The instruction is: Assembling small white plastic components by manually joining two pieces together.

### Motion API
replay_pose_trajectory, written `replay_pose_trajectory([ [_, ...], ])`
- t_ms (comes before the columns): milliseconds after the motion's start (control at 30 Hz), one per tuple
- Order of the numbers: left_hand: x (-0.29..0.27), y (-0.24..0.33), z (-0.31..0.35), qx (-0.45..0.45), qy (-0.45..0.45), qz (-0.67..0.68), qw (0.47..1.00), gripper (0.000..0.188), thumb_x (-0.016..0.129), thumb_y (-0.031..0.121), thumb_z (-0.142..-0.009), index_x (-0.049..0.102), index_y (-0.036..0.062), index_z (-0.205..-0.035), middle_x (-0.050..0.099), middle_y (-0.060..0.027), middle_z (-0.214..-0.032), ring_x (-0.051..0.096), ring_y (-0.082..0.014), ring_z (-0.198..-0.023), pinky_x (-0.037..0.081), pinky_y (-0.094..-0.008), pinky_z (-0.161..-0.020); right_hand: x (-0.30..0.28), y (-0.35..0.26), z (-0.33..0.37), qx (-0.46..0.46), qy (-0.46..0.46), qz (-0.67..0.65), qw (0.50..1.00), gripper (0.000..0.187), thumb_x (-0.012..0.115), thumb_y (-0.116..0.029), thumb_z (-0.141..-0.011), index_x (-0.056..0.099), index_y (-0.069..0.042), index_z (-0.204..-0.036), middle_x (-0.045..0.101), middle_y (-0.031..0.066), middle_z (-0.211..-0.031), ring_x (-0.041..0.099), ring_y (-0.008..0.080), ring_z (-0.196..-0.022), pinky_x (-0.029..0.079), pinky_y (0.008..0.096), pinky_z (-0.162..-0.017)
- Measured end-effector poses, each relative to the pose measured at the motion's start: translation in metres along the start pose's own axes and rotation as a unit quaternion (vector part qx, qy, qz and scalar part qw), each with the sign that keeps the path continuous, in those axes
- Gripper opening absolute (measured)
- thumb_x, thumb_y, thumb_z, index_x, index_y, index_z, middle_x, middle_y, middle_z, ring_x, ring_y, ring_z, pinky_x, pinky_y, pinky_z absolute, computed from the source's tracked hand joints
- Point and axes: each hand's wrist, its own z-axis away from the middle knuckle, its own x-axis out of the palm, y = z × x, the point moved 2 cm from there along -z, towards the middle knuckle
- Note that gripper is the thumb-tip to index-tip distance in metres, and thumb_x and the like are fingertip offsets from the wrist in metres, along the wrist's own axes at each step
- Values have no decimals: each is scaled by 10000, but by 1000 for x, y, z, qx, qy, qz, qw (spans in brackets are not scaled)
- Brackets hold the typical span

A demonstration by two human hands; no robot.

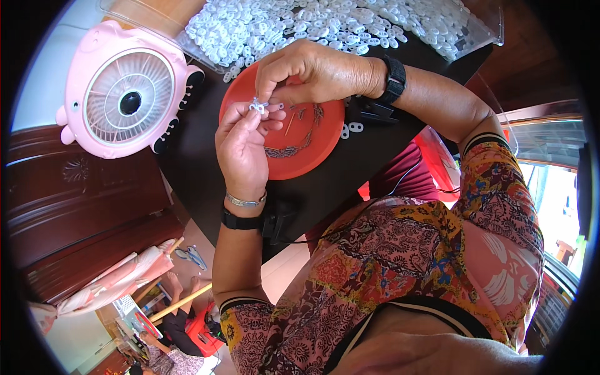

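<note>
My left hand [242, 150] holds a small white plastic piece with holes [257, 107] between thumb and fingertips, over the left side of a round red tray [325, 147]. Another small pale piece [280, 106] shows by its other fingers. From above, my right hand [306, 72] pinches at the same plastic piece with closed fingertips; whether they also hold something smaller is hidden. Inside the tray lie many small dark metal pins [287, 152] in a curved row and a thin wooden stick [290, 124].
Behind the tray, a heap of white two-holed plastic pieces [250, 31] spills from a clear bin [494, 28]. Two loose ones [355, 127] lie right of the tray on the dark table [200, 150]. A pink fan [119, 134] stands at left. Another person [172, 359] is at lower left.
</note>
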Motion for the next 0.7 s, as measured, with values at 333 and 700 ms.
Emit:
replay_pose_trajectory([
  [333,7,0,0,66,-2,-82,994,143,489,61,-886,582,-41,-924,639,-144,-941,617,-206,-873,474,-310,-777,4,3,1,138,-11,-117,983,174,697,-68,-818,655,-8,-975,644,52,-900,625,131,-853,509,260,-774],
  [700,5,2,3,53,68,-134,987,119,505,84,-894,570,-9,-858,611,-79,-792,606,-154,-713,476,-260,-656,-3,12,0,226,28,-208,951,177,668,-164,-870,668,-25,-979,654,5,-793,576,38,-686,479,184,-634],
])
